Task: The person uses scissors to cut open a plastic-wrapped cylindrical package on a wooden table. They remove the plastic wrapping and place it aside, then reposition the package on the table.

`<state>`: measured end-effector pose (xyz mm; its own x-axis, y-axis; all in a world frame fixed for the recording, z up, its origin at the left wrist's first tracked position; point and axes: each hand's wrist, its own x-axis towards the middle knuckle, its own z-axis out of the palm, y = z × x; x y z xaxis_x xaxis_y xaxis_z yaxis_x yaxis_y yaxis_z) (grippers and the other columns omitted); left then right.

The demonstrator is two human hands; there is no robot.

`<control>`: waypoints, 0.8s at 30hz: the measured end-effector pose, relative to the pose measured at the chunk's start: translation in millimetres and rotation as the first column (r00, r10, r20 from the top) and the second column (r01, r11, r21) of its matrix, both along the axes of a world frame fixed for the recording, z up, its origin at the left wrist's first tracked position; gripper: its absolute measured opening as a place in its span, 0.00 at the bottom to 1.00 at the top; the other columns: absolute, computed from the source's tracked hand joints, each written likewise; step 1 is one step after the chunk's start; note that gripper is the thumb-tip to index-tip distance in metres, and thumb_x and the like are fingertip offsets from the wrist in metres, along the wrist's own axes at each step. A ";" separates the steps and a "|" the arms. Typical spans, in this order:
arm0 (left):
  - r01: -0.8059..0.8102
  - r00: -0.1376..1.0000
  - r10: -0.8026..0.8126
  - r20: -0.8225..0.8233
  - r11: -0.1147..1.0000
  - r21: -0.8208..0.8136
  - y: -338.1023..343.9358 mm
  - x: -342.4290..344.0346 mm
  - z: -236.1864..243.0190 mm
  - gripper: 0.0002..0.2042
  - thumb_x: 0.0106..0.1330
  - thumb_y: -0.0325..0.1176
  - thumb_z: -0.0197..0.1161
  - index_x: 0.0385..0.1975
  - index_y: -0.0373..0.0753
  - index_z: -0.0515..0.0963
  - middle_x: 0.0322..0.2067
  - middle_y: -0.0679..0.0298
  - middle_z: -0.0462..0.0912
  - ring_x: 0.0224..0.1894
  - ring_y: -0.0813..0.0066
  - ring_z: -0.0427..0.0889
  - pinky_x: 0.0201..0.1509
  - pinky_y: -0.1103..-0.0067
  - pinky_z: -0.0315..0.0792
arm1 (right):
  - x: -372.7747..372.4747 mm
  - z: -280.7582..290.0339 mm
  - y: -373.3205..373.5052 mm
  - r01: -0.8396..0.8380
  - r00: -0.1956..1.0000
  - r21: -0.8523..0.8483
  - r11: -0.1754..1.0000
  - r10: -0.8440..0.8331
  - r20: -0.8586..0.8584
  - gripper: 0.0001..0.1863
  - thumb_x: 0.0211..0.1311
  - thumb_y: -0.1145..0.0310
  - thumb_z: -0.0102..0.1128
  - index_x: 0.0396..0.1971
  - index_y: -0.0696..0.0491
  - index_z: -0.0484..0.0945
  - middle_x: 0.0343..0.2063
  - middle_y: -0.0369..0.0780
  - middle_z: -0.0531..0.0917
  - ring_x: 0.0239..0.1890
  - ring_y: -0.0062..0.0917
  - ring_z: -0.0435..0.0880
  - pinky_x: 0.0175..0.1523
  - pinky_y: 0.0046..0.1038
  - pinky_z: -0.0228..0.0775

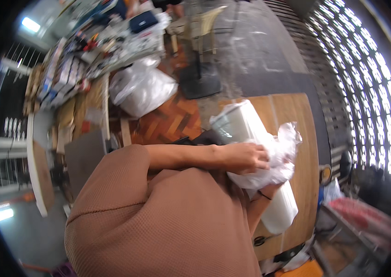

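My left hand (246, 157) reaches across my body with fingers closed on a crumpled white plastic wrapping (284, 148). My right hand (273, 188), a dark band at its wrist, comes up from below and grips the same bundle. White plastic covers most of its fingers. What the wrapping holds, if anything, is hidden. Beneath my hands a long white roll or packet (282, 213) lies on the wooden table (302, 184). Its far end, or a second white piece (246, 121), extends beyond the bundle, with clear plastic film at its left side.
Dark-handled scissors (260, 240) lie near the table's front edge. A tape roll (325, 173) sits off the right edge. Beyond to the left are a large bulging plastic bag (142, 87) on the parquet floor, a stand with a dark base (201, 86) and a cluttered table (112, 57).
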<state>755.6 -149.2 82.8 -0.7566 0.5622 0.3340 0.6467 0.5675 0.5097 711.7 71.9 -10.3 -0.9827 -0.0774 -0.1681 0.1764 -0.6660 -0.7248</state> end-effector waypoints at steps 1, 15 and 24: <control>-0.030 0.991 0.049 -0.121 0.987 0.155 -9.0 1.4 17.1 0.26 0.57 0.39 0.73 0.56 0.43 0.78 0.57 0.54 0.78 0.65 0.54 0.74 0.68 0.61 0.69 | -3.2 -0.8 4.4 -0.027 1.000 0.037 0.999 0.027 -0.016 0.40 0.63 0.64 0.65 0.73 0.58 0.60 0.56 0.45 0.77 0.53 0.35 0.79 0.59 0.38 0.74; -0.667 0.719 0.007 0.695 -0.274 0.692 -153.1 -40.8 0.5 0.15 0.59 0.27 0.66 0.47 0.34 0.79 0.38 0.55 0.84 0.39 0.70 0.84 0.44 0.74 0.79 | 23.7 141.7 -201.3 -0.229 0.737 0.747 0.624 0.613 -0.286 0.47 0.68 0.55 0.66 0.77 0.57 0.50 0.72 0.47 0.63 0.75 0.38 0.60 0.76 0.41 0.52; -0.763 0.646 -0.200 0.737 -0.148 0.629 -324.0 31.9 -3.3 0.15 0.64 0.30 0.59 0.48 0.34 0.81 0.44 0.59 0.83 0.49 0.75 0.78 0.56 0.74 0.72 | 34.7 93.2 -428.3 -0.045 0.535 0.868 0.495 0.746 -0.398 0.41 0.61 0.63 0.75 0.68 0.63 0.64 0.64 0.50 0.73 0.65 0.37 0.73 0.69 0.39 0.66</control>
<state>787.5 -473.1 79.5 -0.9232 -0.2557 -0.2869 -0.0240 -0.7067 0.7071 746.4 -356.4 82.9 -0.6637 -0.6961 0.2737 -0.4877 0.1253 -0.8640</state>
